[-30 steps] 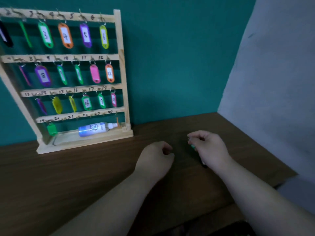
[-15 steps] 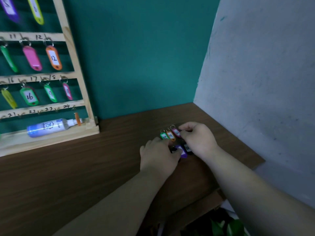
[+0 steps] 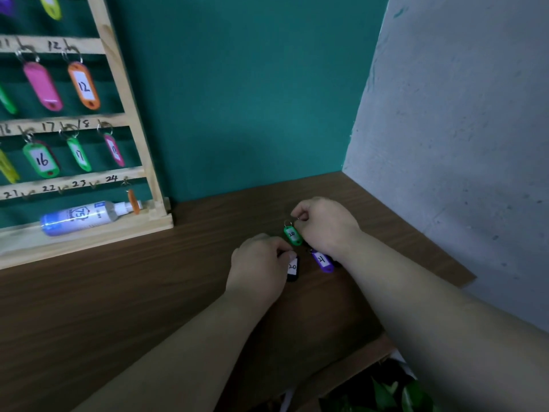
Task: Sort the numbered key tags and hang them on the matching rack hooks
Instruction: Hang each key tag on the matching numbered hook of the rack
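Brown wood-grain table (image 3: pixel 118 292) lies under both my forearms. The loose key tags sit on it at about 4 o'clock from the middle of my view, near the corner where the teal wall (image 3: pixel 237 84) meets the grey wall (image 3: pixel 460 114).

My left hand (image 3: pixel 258 264) is knuckles-up with its fingers curled. Their tips pinch the upper end of the black tag (image 3: pixel 292 269), marked 20, which lies flat on the wood. At 1 o'clock from it my right hand (image 3: pixel 326 226) is clenched, thumb pressed to forefinger. A glint of metal shows between them, but I cannot tell what they grip.

The green tag (image 3: pixel 292 234) lies against that hand's 9 o'clock side, its ring pointing to 11 o'clock; its number is too small for me to read. The purple tag (image 3: pixel 322 260), marked 21, lies just under my right wrist, at 3 o'clock from the black tag and apart from it.

The wooden rack (image 3: pixel 127 114) stands against the teal wall at 9 to 10 o'clock. On its hooks hang a pink tag (image 3: pixel 43 86), tag 12 (image 3: pixel 84 86), tag 16 (image 3: pixel 41 160), tag 17 (image 3: pixel 79 154) and tag 18 (image 3: pixel 114 150). A slim orange tag (image 3: pixel 133 200) hangs under the number 24. A spray bottle (image 3: pixel 80 217) lies on its side on the rack's base. Green leaves (image 3: pixel 386 394) show below the table edge at 5 o'clock.
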